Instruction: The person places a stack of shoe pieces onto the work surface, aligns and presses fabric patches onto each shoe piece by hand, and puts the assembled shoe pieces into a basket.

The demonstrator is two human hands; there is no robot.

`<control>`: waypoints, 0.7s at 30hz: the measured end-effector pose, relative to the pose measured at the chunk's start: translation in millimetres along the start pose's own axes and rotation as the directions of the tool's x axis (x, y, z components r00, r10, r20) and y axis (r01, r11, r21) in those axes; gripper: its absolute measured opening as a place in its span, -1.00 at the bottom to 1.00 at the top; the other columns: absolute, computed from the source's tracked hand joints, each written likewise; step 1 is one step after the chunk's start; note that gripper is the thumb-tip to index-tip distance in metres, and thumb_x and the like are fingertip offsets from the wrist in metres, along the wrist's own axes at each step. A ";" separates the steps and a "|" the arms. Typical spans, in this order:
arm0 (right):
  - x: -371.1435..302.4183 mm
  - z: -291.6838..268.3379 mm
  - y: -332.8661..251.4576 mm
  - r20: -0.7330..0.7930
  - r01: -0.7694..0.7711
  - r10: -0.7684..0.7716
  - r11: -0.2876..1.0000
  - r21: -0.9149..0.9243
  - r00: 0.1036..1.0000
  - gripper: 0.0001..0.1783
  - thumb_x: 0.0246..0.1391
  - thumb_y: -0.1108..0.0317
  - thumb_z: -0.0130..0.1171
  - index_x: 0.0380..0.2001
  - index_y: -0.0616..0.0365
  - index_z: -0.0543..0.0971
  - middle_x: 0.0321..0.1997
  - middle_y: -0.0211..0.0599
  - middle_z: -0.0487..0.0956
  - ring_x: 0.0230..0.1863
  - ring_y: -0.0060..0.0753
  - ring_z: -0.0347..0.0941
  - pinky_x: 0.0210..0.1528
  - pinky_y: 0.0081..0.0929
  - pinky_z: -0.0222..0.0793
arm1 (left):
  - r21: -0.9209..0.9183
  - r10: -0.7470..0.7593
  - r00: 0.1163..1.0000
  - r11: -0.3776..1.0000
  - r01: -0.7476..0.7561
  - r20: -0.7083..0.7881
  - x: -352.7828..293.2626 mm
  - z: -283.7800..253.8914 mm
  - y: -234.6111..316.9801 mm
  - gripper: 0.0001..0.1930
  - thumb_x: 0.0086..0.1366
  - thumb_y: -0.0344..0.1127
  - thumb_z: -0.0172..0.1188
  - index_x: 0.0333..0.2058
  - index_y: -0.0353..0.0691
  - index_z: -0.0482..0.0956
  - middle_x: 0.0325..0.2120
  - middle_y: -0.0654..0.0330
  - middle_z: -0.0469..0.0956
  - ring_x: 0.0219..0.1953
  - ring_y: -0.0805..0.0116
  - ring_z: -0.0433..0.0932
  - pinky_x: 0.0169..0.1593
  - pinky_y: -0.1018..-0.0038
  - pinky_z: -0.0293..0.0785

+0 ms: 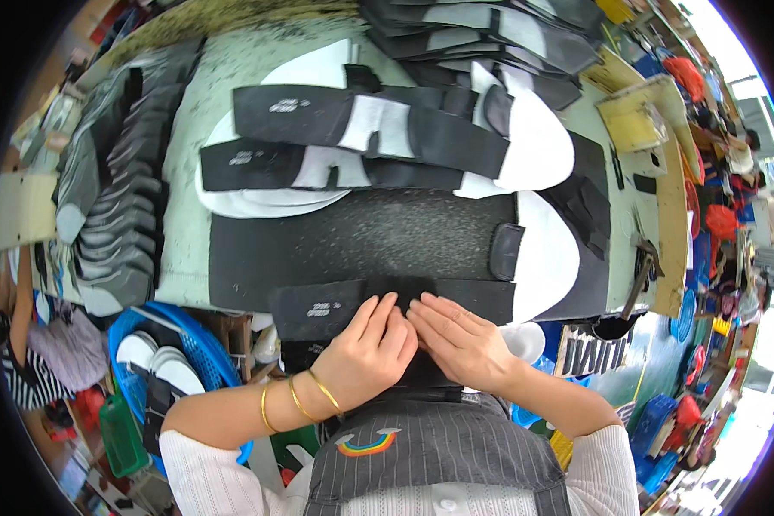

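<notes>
Close to the table's near edge lies a black fabric strip [316,310] with small white print at its left end. My left hand [380,340] rests on the middle of this strip, fingers bent and pressed together. Beside it my right hand [461,341] grips the same part, its fingers held together and slanting inward. Both thumbs are hidden behind the hands. The strip's right end meets a white rounded piece [545,258] with a small black tab [506,250]. Under them is a black, worn work board [361,228].
Black strips with white centre patches [376,123] lie on white rounded pieces beyond the board. Stacked grey-black pieces stand at the left [120,206] and far right [507,39]. A hammer-like tool [641,275] lies at the right edge. A blue basket [218,348] stands below left.
</notes>
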State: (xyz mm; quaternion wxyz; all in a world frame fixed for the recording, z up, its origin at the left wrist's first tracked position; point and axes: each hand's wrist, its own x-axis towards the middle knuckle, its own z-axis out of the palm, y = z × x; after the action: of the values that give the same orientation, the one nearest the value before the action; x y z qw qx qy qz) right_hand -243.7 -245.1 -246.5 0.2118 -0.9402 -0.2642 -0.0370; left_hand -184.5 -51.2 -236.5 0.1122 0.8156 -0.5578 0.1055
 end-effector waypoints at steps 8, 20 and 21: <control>-66.0 -22.9 17.6 -0.002 -0.464 0.485 0.836 -0.293 0.874 -0.05 -0.30 0.00 0.35 0.11 0.43 0.30 0.24 0.13 0.27 0.30 0.09 0.15 0.33 -0.13 0.01 | 0.130 0.075 0.992 0.990 -0.062 -0.097 2.1 5.3 -13.1 -0.90 -0.01 -0.45 0.15 -0.45 -0.29 0.51 -0.45 0.08 0.48 -0.21 0.17 0.58 0.04 0.25 0.48; -57.0 -22.0 19.0 -0.036 -0.319 0.323 0.905 -0.282 0.946 -0.10 -0.26 0.03 0.36 0.08 0.43 0.33 0.22 0.13 0.30 0.27 0.08 0.19 0.29 -0.11 0.07 | -0.020 0.066 0.989 0.997 -0.069 -0.136 -3.9 6.2 -23.4 -0.81 -0.04 -0.38 0.14 -0.38 -0.26 0.55 -0.36 0.14 0.54 -0.18 0.23 0.56 0.02 0.32 0.45; -56.6 -33.9 13.3 -0.050 -0.338 0.337 0.899 -0.280 0.940 -0.09 -0.29 0.04 0.38 0.07 0.45 0.34 0.20 0.16 0.32 0.26 0.11 0.20 0.28 -0.08 0.08 | -0.038 0.066 0.987 0.997 -0.072 -0.144 -3.8 9.7 -21.3 -0.77 -0.10 -0.38 0.14 -0.38 -0.26 0.57 -0.33 0.13 0.55 -0.16 0.22 0.56 0.03 0.31 0.45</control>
State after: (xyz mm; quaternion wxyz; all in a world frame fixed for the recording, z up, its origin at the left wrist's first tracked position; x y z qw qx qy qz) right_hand -284.0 -296.7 -231.1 0.0775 -0.9923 -0.0892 -0.0376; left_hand -165.6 -43.2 -248.3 0.1657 0.7835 -0.5784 0.1552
